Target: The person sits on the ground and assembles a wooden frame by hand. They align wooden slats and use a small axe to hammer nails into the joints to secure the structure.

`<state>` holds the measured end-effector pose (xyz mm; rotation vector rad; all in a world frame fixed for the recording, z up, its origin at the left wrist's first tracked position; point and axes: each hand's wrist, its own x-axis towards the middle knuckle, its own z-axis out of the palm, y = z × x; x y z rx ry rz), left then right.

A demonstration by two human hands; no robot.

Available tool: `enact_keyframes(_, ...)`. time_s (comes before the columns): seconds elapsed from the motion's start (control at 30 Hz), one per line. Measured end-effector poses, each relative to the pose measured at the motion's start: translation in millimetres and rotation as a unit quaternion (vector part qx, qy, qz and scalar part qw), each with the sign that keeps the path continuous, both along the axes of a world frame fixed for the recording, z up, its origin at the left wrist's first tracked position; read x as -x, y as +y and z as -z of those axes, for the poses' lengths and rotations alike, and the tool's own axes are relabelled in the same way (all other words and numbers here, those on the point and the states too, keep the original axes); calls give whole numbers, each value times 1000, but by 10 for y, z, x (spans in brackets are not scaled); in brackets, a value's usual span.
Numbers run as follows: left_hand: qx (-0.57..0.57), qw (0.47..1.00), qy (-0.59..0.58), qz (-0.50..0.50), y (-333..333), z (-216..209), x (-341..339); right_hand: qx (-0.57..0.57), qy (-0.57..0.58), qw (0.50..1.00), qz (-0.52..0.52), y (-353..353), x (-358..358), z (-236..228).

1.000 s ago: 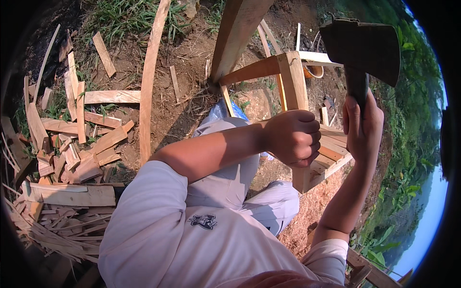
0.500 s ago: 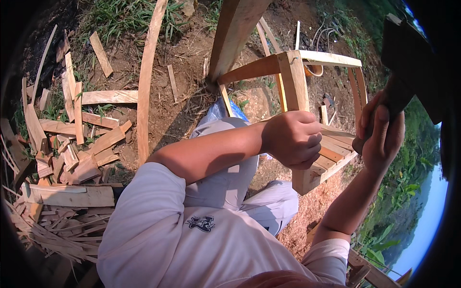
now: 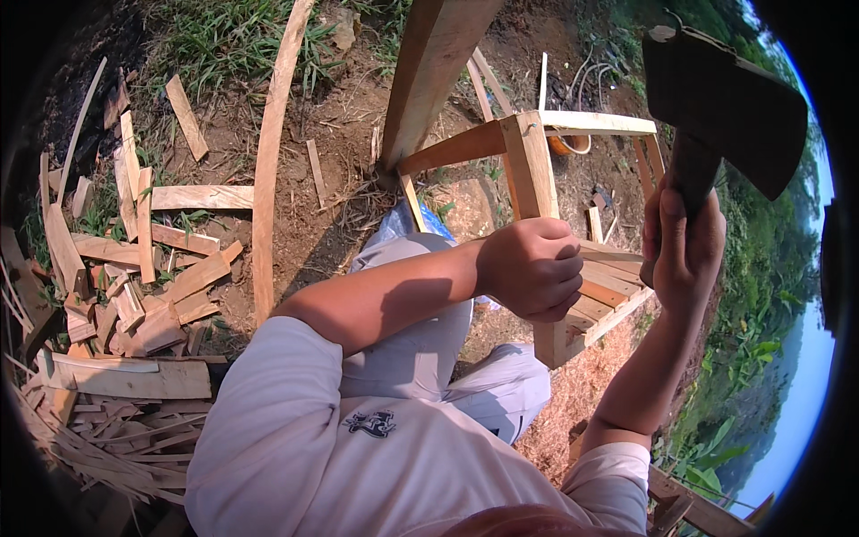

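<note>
In my raised right hand is a hatchet, gripped by its short handle. Its dark, broad head is up, above and to the right of a wooden chair frame. My left hand is closed around the thick upright post of that frame, about halfway along it. The fingers hide part of the post, whose lower end shows below the fist. Pale rails join the post at the top, and a slatted seat lies just right of my left hand.
Offcuts and split wood lie heaped at the left, beside a long upright strip. A thick timber rises behind the frame. Further back is an orange bucket. Wood shavings cover the ground at right; green slopes lie beyond.
The hatchet in my right hand has swung left, its head tilting so the broad side shows. My left hand keeps its hold on the post; the view has shifted slightly.
</note>
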<state>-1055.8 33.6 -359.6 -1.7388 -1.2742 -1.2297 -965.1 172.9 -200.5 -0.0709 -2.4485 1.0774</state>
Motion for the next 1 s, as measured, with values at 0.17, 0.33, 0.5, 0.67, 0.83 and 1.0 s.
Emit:
enact_keyframes(0.17, 11, 1000, 4, -12, -18, -20, -14, -171, -118, 978, -9, -29, 182, 194)
enact_keyframes(0.33, 29, 1000, 3, -6, -49, -6, 9, -55, 20, 998, 25, -54, -33, -39)
enact_keyframes(0.5, 13, 1000, 6, 5, 37, 2, 0, -232, -89, 968, -21, 10, 134, 463)
enact_keyframes(0.67, -9, 1000, -4, -25, -27, -9, -10, -156, -5, 988, 4, -95, 39, 57)
enact_keyframes(0.83, -1, 1000, -1, 3, 18, 40, -25, -186, -66, 980, 2, 31, 98, 293)
enact_keyframes(1.0, 19, 1000, 5, -19, -46, -27, 30, -213, -146, 966, -10, -150, 190, 45)
